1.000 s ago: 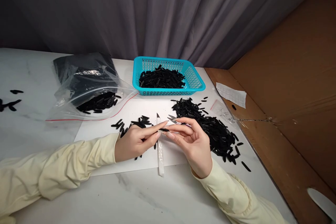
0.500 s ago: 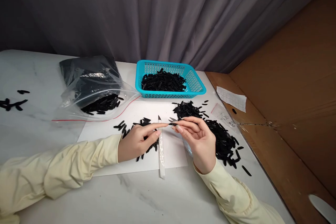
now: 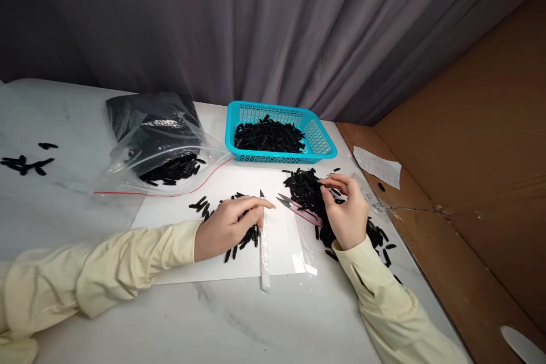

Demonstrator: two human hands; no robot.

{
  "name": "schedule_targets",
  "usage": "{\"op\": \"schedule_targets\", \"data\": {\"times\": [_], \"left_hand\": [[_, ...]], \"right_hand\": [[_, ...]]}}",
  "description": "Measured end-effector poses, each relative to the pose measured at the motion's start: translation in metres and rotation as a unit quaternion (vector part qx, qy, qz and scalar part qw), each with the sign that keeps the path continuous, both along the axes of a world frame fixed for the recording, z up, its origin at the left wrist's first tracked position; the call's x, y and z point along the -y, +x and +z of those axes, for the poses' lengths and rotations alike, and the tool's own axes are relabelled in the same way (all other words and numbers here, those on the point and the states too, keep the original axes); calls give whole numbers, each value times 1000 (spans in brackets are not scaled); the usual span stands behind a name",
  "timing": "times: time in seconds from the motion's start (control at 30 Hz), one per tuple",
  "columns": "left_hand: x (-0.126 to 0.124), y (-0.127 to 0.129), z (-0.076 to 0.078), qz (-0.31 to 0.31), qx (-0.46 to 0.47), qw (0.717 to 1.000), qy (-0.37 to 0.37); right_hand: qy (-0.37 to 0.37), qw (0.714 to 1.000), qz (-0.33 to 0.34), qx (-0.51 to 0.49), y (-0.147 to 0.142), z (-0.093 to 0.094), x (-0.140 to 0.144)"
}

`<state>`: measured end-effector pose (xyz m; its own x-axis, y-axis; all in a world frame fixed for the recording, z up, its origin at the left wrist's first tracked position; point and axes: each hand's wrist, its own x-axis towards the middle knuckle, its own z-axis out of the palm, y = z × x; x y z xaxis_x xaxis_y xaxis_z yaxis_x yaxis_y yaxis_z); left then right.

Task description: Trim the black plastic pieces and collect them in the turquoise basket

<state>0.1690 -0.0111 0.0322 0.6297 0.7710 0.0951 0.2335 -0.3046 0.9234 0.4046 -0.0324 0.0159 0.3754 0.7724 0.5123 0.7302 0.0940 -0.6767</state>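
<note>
My left hand (image 3: 232,224) rests over a small heap of thin black strips (image 3: 251,238) on a white sheet. Its index finger stretches out past a slim craft knife (image 3: 265,256) with a pale, wrapped handle and dark pointed tip. Nothing shows between the left fingers. To the right, my right hand (image 3: 347,210) is at the larger pile of black strips (image 3: 305,187), thumb and index finger close together. Whatever they pinch blends into the dark pile. Pink-handled thread snips (image 3: 301,210) lie between my hands, blades pointing left.
A blue basket (image 3: 281,157) of black strips stands at the back. Left of it lies a zip bag (image 3: 123,179) with more strips, and several loose strips (image 3: 25,165) lie farther left. A paper slip (image 3: 377,168) and a cardboard wall (image 3: 478,153) are on the right.
My right hand has moved right, away from my left fingertips, to the pile of black strips. The black strip between my hands has left that spot. The snips now show fully.
</note>
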Motion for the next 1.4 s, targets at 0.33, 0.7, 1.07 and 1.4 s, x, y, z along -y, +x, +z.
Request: {"op": "schedule_targets", "data": {"times": [0.33, 0.7, 1.07, 1.4], "left_hand": [[-39, -17, 22, -85, 1, 995, -58], [-27, -9, -16, -85, -329, 918, 204], [-17, -60, 32, -136, -318, 934, 93], [-15, -91, -11, -5, -370, 910, 186]], "right_hand": [[0, 995, -10, 100, -7, -2, 2], [26, 993, -7, 114, -9, -3, 3], [56, 992, -9, 116, -11, -2, 5], [96, 984, 15, 150, -16, -1, 4]]}}
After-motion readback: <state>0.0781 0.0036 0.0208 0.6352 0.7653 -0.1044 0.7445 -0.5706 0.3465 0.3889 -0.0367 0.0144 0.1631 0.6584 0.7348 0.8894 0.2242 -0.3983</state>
